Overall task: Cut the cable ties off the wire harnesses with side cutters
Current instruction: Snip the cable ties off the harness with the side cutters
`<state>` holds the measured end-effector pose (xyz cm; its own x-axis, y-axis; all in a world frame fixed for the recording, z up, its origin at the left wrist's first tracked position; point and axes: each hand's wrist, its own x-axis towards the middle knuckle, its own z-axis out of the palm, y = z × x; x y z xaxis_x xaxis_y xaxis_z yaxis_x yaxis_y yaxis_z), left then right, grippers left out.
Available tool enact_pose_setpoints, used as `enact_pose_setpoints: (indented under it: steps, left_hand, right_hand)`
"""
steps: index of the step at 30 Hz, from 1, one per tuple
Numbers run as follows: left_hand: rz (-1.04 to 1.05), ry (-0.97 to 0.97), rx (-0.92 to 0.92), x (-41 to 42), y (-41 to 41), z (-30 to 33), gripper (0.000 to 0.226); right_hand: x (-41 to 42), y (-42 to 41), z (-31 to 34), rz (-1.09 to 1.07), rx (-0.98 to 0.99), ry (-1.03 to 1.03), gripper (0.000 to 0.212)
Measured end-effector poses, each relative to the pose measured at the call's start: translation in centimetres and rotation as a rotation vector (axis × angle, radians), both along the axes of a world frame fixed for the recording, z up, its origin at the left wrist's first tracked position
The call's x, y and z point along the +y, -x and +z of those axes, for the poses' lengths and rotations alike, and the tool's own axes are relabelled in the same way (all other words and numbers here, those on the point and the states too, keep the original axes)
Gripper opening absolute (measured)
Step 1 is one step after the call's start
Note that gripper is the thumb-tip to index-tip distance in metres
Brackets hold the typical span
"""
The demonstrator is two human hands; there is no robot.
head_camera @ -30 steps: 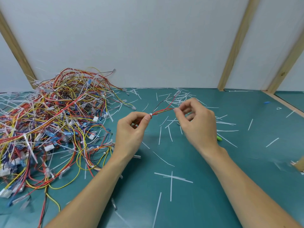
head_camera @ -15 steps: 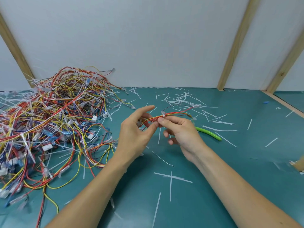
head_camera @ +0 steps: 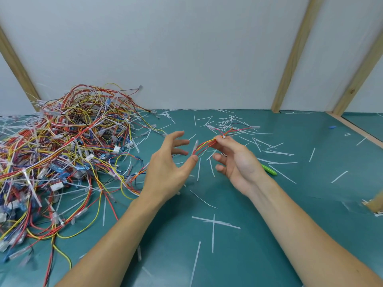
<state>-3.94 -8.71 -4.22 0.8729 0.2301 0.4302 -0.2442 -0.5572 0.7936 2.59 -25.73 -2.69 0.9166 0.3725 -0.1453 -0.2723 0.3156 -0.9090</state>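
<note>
Head view: right hand (head_camera: 236,160) pinches wire harness (head_camera: 209,143); left hand (head_camera: 167,164) spread.

Harness pile (head_camera: 62,154) left on table (head_camera: 269,235), side cutters (head_camera: 269,170) right

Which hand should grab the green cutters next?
Probably the left hand: it is open and holds nothing. The right hand pinches the small wire harness at its tie, though the green cutters lie just beyond its wrist, so the left must reach across.
</note>
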Motion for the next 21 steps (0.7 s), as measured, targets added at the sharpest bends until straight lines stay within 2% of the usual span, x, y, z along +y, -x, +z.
enact_pose_setpoints:
  steps: [3,7,10,12,16,21]
  left_hand:
    - [-0.003,-0.092,0.078,0.1,-0.1,-0.3,0.023]
    - [-0.049,-0.214,0.181,0.1,-0.2,-0.6,0.020]
    - [-0.073,-0.235,0.180,0.2,-0.3,-0.9,0.013]
    - [-0.049,-0.196,0.147,0.2,-0.4,-1.0,0.014]
    - [-0.004,-0.118,0.034,0.3,-0.5,-1.0,0.012]
    - [-0.005,-0.102,-0.046,0.2,-0.5,-1.1,0.011]
  right_hand:
    - [-0.9,-0.7,0.2,-0.035,0.050,-0.091,0.008]
    - [-1.7,-1.5,0.1,-0.082,0.107,-0.180,0.008]
    - [-1.9,-1.6,-0.1,-0.102,0.103,-0.182,0.008]
    - [-1.7,-1.6,-0.3,-0.094,0.041,-0.100,0.010]
    - [-0.7,-0.9,-0.6,-0.013,-0.183,0.215,0.009]
    - [0.9,0.4,-1.1,-0.018,-0.356,0.306,0.009]
